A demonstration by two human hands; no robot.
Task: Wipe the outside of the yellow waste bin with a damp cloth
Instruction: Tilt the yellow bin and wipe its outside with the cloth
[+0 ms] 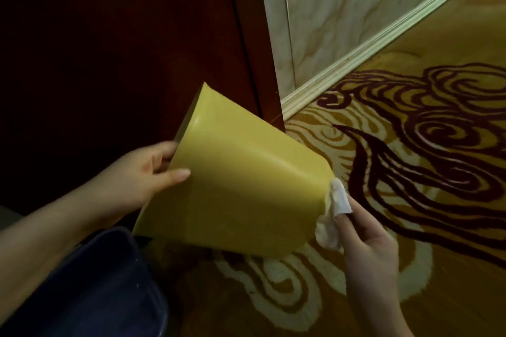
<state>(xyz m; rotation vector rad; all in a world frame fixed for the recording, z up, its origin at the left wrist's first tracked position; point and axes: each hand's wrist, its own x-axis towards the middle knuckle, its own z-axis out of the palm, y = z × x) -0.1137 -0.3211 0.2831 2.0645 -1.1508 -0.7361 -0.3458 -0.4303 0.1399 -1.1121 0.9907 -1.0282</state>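
The person holds the yellow bin [232, 186] up in the air, tipped on its side, so that its open mouth looks toward the dark wooden panel [123, 35] and its bottom looks toward the carpet [410, 145]. The left hand [142, 172] grips the rim of the bin: the thumb lies flat on the outer wall, and the other fingers are curled over the edge and go inside, where I cannot see them fully. From this grip the body of the bin goes away to the right and a little downward.

The right hand [369, 249] is at the far end of the bin, opposite to the left grip. It is closed around a white cloth [332, 216], which is bunched between the fingers, with one finger wrapped inside a fold of it. The cloth touches the rounded bottom edge of the bin. The palm itself stays just below and beside this edge, not on the bin.

Under the left forearm, near the lower rim of the bin, there is a dark blue container [95, 282]. Behind the bin, beyond the wooden panel, a pale marble wall [356, 13] meets the carpet.
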